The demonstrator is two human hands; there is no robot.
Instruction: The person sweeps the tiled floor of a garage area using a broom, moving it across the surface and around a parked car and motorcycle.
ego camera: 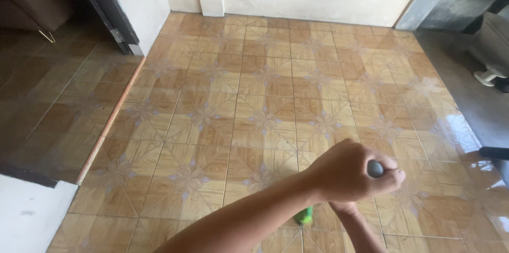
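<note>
Tan patterned tile floor (254,88), glossy and wet-looking at the right side, duller toward the left, so I judge the mopping partly done, right strip covered and the rest left; can't confirm from shine alone. My left hand (347,173) is clamped round the grey top end of one handle (375,168), fist closed. My right hand sits below it, mostly hidden under the left arm, only its wrist (350,210) showing, grip can't be told. A green piece (304,216) of the same stick shows just below my left forearm; its head is out of view. Count: one handle, two hands, one doorway step (108,123), one white object (490,75) far right.
</note>
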